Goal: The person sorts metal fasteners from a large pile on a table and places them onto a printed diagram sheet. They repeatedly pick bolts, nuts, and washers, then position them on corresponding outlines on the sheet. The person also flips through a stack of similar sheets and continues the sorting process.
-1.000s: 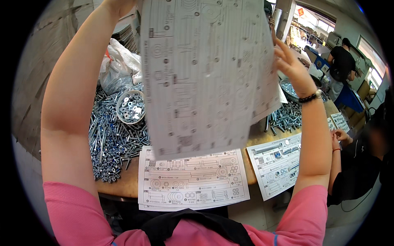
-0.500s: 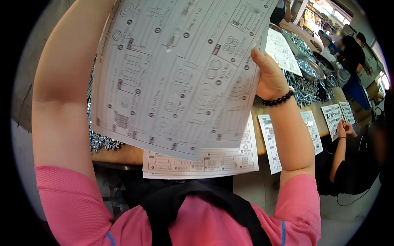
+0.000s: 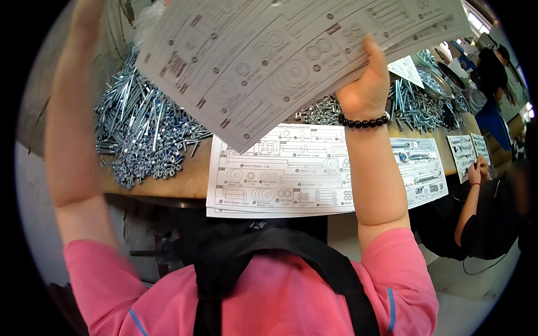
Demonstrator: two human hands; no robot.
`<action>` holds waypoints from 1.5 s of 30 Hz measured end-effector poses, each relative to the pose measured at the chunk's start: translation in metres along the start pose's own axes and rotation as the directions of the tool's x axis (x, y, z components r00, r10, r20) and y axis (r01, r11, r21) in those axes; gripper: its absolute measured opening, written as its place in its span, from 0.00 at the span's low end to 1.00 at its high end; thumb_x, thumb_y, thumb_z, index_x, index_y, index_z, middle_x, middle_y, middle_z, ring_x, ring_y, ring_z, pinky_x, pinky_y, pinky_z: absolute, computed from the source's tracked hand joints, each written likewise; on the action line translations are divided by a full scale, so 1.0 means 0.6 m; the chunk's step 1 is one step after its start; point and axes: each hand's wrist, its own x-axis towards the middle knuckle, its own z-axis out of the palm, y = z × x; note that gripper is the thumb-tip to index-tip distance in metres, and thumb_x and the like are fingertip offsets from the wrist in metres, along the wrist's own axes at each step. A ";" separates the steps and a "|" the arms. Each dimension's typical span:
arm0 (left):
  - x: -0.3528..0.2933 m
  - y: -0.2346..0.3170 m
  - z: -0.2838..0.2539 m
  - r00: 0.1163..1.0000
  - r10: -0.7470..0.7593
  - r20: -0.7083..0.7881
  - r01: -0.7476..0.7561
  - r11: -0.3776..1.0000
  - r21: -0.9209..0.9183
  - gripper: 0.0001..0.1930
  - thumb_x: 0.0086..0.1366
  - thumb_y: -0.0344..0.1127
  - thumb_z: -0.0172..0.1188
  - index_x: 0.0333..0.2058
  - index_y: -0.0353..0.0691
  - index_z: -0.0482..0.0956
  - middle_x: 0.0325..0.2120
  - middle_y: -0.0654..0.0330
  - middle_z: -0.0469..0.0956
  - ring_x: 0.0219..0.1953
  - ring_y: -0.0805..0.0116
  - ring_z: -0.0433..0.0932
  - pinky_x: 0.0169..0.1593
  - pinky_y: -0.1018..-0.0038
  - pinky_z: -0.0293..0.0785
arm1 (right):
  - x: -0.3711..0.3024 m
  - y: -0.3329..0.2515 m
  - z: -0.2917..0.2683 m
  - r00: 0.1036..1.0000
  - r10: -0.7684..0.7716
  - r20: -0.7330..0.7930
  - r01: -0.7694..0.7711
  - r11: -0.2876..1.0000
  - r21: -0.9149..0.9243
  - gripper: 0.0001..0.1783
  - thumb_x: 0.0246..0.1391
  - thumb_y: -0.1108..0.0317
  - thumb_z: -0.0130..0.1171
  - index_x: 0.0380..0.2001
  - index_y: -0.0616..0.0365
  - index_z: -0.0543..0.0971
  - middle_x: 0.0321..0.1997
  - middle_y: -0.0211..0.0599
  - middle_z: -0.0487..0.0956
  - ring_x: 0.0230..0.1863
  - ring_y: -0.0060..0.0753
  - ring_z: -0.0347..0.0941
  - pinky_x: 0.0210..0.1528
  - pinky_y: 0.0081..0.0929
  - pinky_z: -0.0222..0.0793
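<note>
Raised over the table, my right hand, with a dark bead bracelet at the wrist, grips a stack of printed sheets. Its thumb lies on the front face, and the other fingers are hidden behind the paper. The sheets are slightly fanned and show line drawings of bolts, nuts and washers. My left hand is at the top left, smeared by motion and partly cut off, apart from the sheets; its fingers cannot be made out. Below the stack, similar printed sheets lie flat at the table's near edge.
A big heap of bolts and nuts covers the table's left side. More bolts are piled at the right, near metal bowls. Sheets with hardware on them lie beyond my right forearm. A co-worker's hands are at the far right.
My left hand has let go of the sheets and swung away left. The stack has tilted and risen in my right hand, uncovering the bolt heap and the sheets on the table.
</note>
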 end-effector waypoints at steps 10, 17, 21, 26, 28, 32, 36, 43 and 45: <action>-0.422 -0.047 0.087 0.683 -0.718 -0.138 0.482 0.584 -0.653 0.36 0.65 0.54 0.43 0.61 0.35 0.43 0.59 0.47 0.53 0.63 0.57 0.49 0.63 0.66 0.44 | -0.077 0.030 -0.021 0.951 -0.267 -0.158 0.253 0.962 -0.105 0.22 0.58 0.63 0.41 0.54 0.61 0.61 0.56 0.37 0.63 0.56 0.37 0.59 0.58 0.38 0.55; -0.570 -0.071 0.096 0.562 -0.738 0.373 0.804 0.380 -0.458 0.33 0.59 0.36 0.55 0.59 0.35 0.49 0.47 0.50 0.68 0.46 0.64 0.70 0.48 0.73 0.67 | -0.197 0.060 -0.087 0.960 -0.017 -0.280 -0.024 0.990 -0.142 0.21 0.60 0.67 0.38 0.54 0.64 0.59 0.55 0.39 0.64 0.56 0.34 0.60 0.58 0.32 0.55; -0.513 -0.055 0.076 0.550 -0.735 0.397 0.832 0.525 -0.180 0.36 0.55 0.30 0.58 0.60 0.38 0.51 0.45 0.50 0.68 0.36 0.67 0.74 0.38 0.77 0.72 | -0.228 0.045 -0.100 0.960 0.111 -0.256 -0.179 0.949 -0.260 0.21 0.61 0.66 0.35 0.55 0.64 0.58 0.56 0.39 0.64 0.56 0.34 0.60 0.58 0.33 0.55; -0.472 -0.059 0.090 0.578 -0.681 0.450 0.741 0.669 0.059 0.25 0.55 0.31 0.57 0.53 0.37 0.66 0.37 0.55 0.74 0.31 0.73 0.75 0.36 0.78 0.71 | -0.249 0.035 -0.088 0.943 0.176 -0.282 -0.246 0.940 -0.236 0.22 0.62 0.67 0.36 0.57 0.62 0.56 0.58 0.37 0.62 0.57 0.33 0.59 0.59 0.34 0.53; -0.453 -0.054 0.105 0.567 -0.641 0.518 0.719 0.692 0.069 0.18 0.56 0.31 0.56 0.47 0.34 0.72 0.31 0.59 0.77 0.31 0.74 0.74 0.37 0.77 0.71 | -0.262 0.036 -0.091 0.944 0.218 -0.247 -0.286 0.914 -0.287 0.22 0.62 0.66 0.36 0.57 0.62 0.56 0.59 0.37 0.62 0.57 0.33 0.59 0.59 0.33 0.53; -0.423 -0.052 0.141 0.650 -0.585 0.486 0.670 0.742 -0.004 0.18 0.57 0.32 0.56 0.46 0.33 0.72 0.35 0.55 0.77 0.36 0.69 0.75 0.40 0.76 0.70 | -0.293 0.044 -0.093 0.930 0.261 -0.260 -0.330 0.904 -0.274 0.24 0.62 0.61 0.33 0.57 0.62 0.56 0.59 0.37 0.61 0.58 0.33 0.58 0.59 0.33 0.53; -0.363 -0.040 0.151 0.672 -0.530 0.517 0.559 0.821 0.115 0.18 0.57 0.34 0.55 0.46 0.35 0.72 0.38 0.54 0.76 0.39 0.67 0.75 0.43 0.74 0.69 | -0.332 0.054 -0.107 0.885 0.417 -0.205 -0.454 0.872 -0.185 0.26 0.63 0.55 0.30 0.58 0.60 0.56 0.60 0.37 0.60 0.59 0.35 0.57 0.59 0.36 0.53; -0.311 -0.033 0.192 0.540 -0.362 0.760 0.320 0.923 0.213 0.19 0.56 0.38 0.57 0.46 0.37 0.73 0.38 0.53 0.77 0.41 0.62 0.75 0.46 0.72 0.68 | -0.401 0.024 -0.172 0.820 0.545 -0.178 -0.573 0.785 -0.235 0.23 0.62 0.56 0.34 0.49 0.64 0.65 0.47 0.44 0.72 0.45 0.40 0.71 0.48 0.37 0.67; -0.314 -0.030 0.205 0.520 -0.352 0.778 0.288 0.930 0.228 0.20 0.56 0.38 0.57 0.47 0.38 0.72 0.40 0.53 0.76 0.42 0.62 0.74 0.47 0.72 0.68 | -0.409 0.014 -0.185 0.800 0.586 -0.129 -0.599 0.765 -0.234 0.22 0.62 0.58 0.36 0.49 0.65 0.65 0.45 0.45 0.73 0.44 0.40 0.72 0.47 0.35 0.67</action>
